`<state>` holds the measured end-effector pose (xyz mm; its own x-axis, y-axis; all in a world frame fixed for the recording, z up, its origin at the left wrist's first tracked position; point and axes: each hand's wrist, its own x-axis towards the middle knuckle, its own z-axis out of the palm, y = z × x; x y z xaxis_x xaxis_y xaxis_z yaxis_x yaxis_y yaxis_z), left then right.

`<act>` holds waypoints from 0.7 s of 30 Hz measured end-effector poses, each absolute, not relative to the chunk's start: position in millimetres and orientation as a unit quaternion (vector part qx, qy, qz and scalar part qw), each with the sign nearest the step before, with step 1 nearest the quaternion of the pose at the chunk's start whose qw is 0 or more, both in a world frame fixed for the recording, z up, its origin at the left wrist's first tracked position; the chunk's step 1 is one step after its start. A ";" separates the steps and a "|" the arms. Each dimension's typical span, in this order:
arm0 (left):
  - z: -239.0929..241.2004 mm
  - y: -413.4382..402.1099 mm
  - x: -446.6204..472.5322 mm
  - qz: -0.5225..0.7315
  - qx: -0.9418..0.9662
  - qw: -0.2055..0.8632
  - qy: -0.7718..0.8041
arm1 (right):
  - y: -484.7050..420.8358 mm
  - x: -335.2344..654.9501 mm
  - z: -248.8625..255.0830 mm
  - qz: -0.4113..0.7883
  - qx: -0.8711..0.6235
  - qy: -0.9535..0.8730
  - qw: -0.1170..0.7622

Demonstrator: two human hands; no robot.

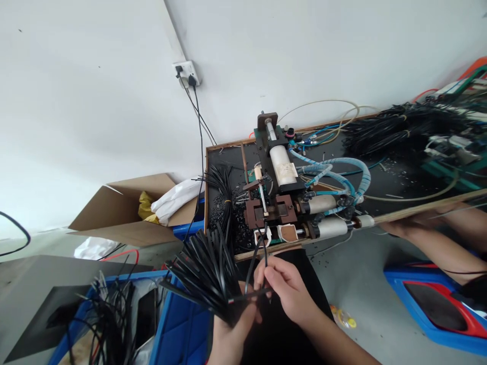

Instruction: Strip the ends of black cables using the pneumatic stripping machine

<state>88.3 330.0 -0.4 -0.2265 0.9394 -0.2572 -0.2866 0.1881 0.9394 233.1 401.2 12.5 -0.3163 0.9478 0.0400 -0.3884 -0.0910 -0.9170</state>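
My left hand [232, 329] is closed around a thick bundle of black cables [207, 268], whose ends fan out up and to the left. My right hand [285, 286] pinches a thin black cable [265, 253] between thumb and fingers, just right of the bundle. That cable points up toward the front of a pneumatic machine [283, 167] at the bench edge. One cable lying across my fingers shows a pale and red tip. At the machine's front are brown metal jaws [270, 210] and two pads wrapped in white; whether the cable touches them I cannot tell.
Another cable bundle [226, 195] lies on the bench among black scraps. A blue crate [182, 324] with cables stands at lower left, behind it a cardboard box [122, 208]. At right are another person's arms [437, 238], a blue and red stool [437, 304] and more cables [403, 126].
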 end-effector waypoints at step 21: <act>-28.3 332.7 70.6 0.619 0.372 0.558 0.409 | 397.4 213.9 -19.2 0.838 -0.168 -0.030 0.517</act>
<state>70.6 332.7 -28.3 -0.1005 0.9949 0.0041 -0.3858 -0.0428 0.9216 213.9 397.4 -19.2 -0.4079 0.8778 -0.2513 -0.8578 -0.4627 -0.2239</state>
